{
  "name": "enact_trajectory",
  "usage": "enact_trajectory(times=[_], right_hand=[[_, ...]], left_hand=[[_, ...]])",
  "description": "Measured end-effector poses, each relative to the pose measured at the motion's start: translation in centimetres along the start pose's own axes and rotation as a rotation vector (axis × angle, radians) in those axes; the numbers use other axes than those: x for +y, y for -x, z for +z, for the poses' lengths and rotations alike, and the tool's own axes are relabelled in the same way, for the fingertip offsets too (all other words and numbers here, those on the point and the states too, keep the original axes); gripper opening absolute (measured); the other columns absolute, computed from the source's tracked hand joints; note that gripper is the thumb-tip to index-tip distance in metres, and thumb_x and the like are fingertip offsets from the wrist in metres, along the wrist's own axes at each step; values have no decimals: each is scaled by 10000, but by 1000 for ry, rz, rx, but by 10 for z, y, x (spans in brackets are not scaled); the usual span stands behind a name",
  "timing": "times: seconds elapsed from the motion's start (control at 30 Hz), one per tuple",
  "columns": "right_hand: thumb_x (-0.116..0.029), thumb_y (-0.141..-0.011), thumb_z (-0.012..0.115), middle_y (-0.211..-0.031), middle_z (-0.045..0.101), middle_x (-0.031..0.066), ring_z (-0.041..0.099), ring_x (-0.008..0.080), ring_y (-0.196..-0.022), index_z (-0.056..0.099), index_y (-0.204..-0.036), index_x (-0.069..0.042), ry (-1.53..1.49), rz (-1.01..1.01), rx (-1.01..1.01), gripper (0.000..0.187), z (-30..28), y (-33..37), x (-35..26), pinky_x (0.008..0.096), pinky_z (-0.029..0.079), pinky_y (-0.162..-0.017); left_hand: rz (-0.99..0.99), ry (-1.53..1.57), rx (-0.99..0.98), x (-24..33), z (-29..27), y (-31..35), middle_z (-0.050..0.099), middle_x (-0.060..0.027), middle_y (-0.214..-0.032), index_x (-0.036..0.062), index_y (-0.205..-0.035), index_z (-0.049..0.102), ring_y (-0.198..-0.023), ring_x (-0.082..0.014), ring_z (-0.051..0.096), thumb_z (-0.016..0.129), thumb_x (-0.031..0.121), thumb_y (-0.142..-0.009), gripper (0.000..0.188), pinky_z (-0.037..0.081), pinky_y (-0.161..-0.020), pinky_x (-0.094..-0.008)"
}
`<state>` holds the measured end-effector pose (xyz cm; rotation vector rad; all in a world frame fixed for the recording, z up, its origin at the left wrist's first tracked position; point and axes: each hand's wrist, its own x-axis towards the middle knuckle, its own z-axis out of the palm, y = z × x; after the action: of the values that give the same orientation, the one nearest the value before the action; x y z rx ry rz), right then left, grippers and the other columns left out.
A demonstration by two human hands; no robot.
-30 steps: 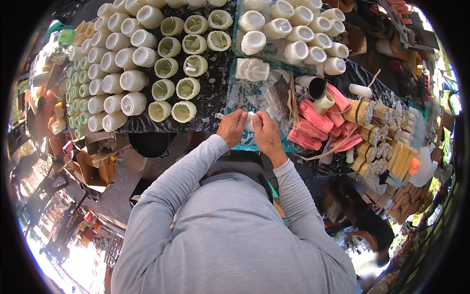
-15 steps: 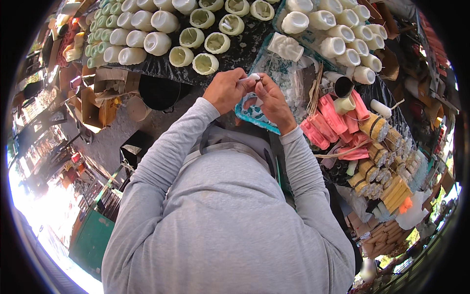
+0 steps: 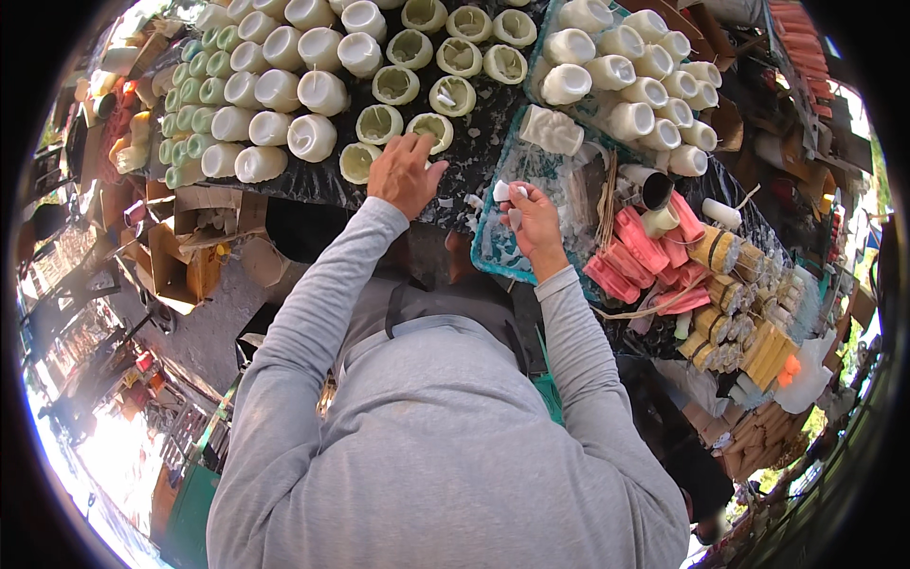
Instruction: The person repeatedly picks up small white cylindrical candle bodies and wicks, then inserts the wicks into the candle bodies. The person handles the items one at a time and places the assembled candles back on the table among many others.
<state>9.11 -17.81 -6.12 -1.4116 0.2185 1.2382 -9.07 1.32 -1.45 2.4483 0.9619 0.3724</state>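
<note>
White pieces (image 3: 501, 192) (at least two) occupy the right hand (image 3: 538, 226).

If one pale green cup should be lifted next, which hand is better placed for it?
Probably the left hand: it is right at the pale green cups. The right hand is farther from them and holds small white pieces.

On the table (image 3: 479, 133), small cups (image 3: 194, 116) stood outermost left, then rows of jars (image 3: 277, 90), then hollow cups (image 3: 395, 85), whose nearest lay by the near edge under the left hand (image 3: 405, 177). To their right sat a tray (image 3: 500, 272), a slab (image 3: 552, 131) at its far end, the right hand (image 3: 540, 229) with a small piece (image 3: 502, 192) over its left side, and a second tray (image 3: 536, 71) of jars behind. Blocks (image 3: 630, 261) lay right of the near tray, tied bundles (image 3: 716, 248) beyond them toward the table's right edge.
</note>
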Motion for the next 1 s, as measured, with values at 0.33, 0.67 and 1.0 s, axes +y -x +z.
enact_trajectory(times=[0.33, 0.67, 1.0], right_hand=[[-117, -939, 789, -892, 734, 50, 654, 115, -715, 746, -1125, 5, 702, -636, 98, 226, 125, -13, -33, 288, 536, -631], [12, -807, 725, -1001, 703, 134, 706, 286, -867, 686, -1209, 1, 939, -668, 132, 404, 147, -8, -32, 390, 573, -841], [44, -831, 717, -1045, 724, 173, 733, 294, -929, 710, -1097, 48, 821, -722, 155, 265, 166, -12, -13, 387, 587, -846]], left_hand=[[52, 172, 50, -49, 17, -24, 721, -119, -918, 41, -960, 731, -911, -347, 659, 719, 53, -894, 68, 536, -813, -471], [78, 365, -45, -68, 5, -35, 742, -102, -937, 92, -1377, 620, -937, -334, 697, 688, 38, -904, 480, 539, -886, -437], [65, 405, -177, -68, -1, -65, 768, -129, -972, 99, -1398, 601, -927, -362, 723, 650, 78, -915, 486, 553, -876, -467]])
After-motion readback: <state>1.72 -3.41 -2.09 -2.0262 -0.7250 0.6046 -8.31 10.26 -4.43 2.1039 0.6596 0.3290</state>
